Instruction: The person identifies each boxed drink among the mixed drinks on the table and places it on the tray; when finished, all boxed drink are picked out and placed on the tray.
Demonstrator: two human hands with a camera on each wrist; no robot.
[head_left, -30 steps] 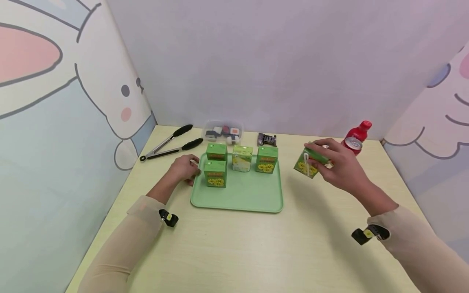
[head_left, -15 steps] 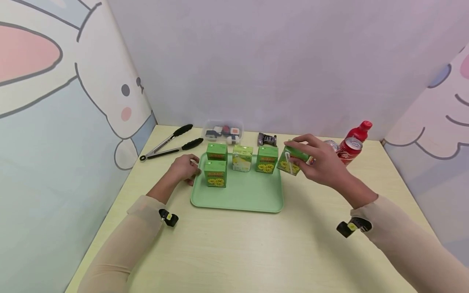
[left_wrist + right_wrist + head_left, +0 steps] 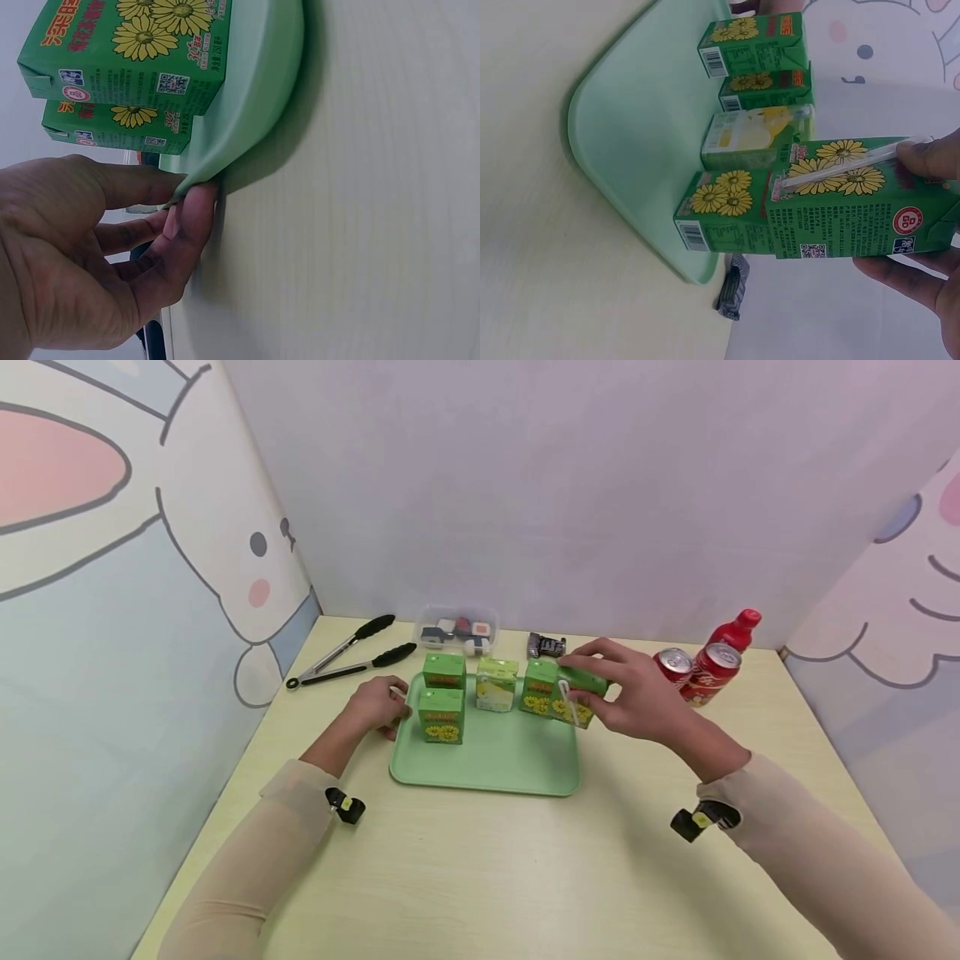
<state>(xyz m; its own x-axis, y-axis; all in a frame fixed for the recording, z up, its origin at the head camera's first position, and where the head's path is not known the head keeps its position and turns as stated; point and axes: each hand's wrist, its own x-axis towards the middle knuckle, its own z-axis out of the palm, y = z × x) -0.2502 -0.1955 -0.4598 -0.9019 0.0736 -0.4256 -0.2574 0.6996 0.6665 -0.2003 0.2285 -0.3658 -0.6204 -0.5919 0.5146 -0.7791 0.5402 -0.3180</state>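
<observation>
My left hand (image 3: 377,703) pinches the left rim of a light green tray (image 3: 495,766); in the left wrist view its thumb and fingers (image 3: 142,184) close on that rim. Up at the tray's right side, my right hand (image 3: 641,697) grips a green drink carton (image 3: 855,206) with yellow flowers and a white straw (image 3: 840,169) on its front. This carton is tilted and overlaps a standing green carton (image 3: 536,689) on the tray. Two more green cartons, a front one (image 3: 441,718) and a rear one (image 3: 444,670), stand at the left, with a paler yellow-green carton (image 3: 496,687) between.
Right of the tray stand two red soda cans (image 3: 716,667) and a red bottle (image 3: 738,628). Behind it lie a dark-wrapped snack (image 3: 547,645) and a clear box (image 3: 457,628) of small items. Tongs (image 3: 345,652) lie back left, near the wall.
My right hand has carried the drink carton leftward, from near the cans to the tray's right side. Both cans now show. My left hand stays on the rim.
</observation>
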